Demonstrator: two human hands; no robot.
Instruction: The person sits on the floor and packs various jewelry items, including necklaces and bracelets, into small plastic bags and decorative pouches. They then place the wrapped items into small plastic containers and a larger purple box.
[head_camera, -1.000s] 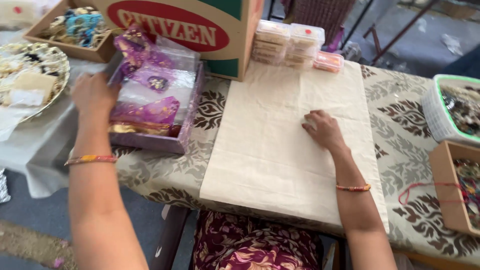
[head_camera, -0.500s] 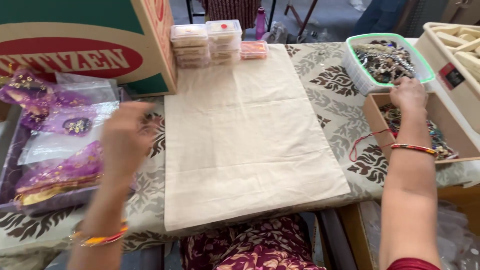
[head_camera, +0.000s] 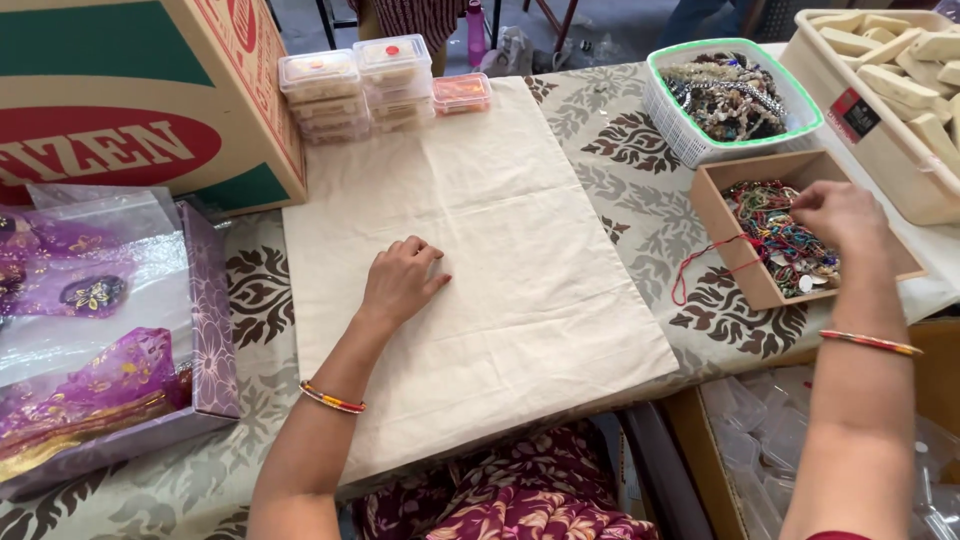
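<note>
My left hand (head_camera: 400, 282) rests on a cream cloth (head_camera: 520, 300) spread over the patterned table, fingers loosely curled, holding nothing. My right hand (head_camera: 840, 215) reaches into a small brown cardboard box (head_camera: 718, 222) filled with colourful threads and beads (head_camera: 775, 230), fingers bent down among them; whether it grips any I cannot tell. A red thread (head_camera: 700, 262) hangs out over the box's near wall onto the tablecloth.
A white-and-green basket of beaded pieces (head_camera: 730, 95) stands behind the box. A beige tray of pale blocks (head_camera: 900, 80) is at far right. Stacked clear plastic containers (head_camera: 355, 85) sit at the cloth's far end. A big printed carton (head_camera: 130, 100) and a purple box of gift bags (head_camera: 100, 330) fill the left.
My left hand left the purple box and came to rest on the cream cloth. My right hand shifted from the cloth to the box of threads. The view swung rightward.
</note>
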